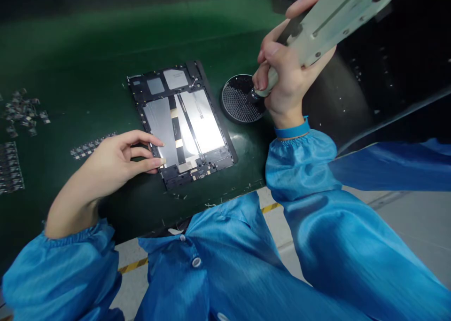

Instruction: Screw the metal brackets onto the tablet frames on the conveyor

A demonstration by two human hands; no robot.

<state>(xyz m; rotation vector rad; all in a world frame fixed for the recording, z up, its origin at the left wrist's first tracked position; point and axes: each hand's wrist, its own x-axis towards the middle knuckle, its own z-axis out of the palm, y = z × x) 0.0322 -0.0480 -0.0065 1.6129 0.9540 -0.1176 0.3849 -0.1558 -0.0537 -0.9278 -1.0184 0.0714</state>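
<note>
An opened tablet (pixel 160 123) lies on the green work mat, its inside facing up, with silver battery panels and a dark flex cable down the middle. My left hand (pixel 123 154) grips its left edge, with thumb and index fingertip resting on the near-left battery panel. In my right hand (pixel 287 72) is a pale electric screwdriver (pixel 327 27), tilted, fingers wrapped round its lower body. The driver's tip points down at a round black screw dish (pixel 223 105) right of the tablet. Whether a screw is on the tip I cannot tell.
A loose pile of small electronic parts (pixel 24 112) lies at far left, above rows of similar parts (pixel 10 168). Another short row (pixel 89 147) sits behind my left wrist. The green mat (pixel 88 81) ends at its front edge near my body.
</note>
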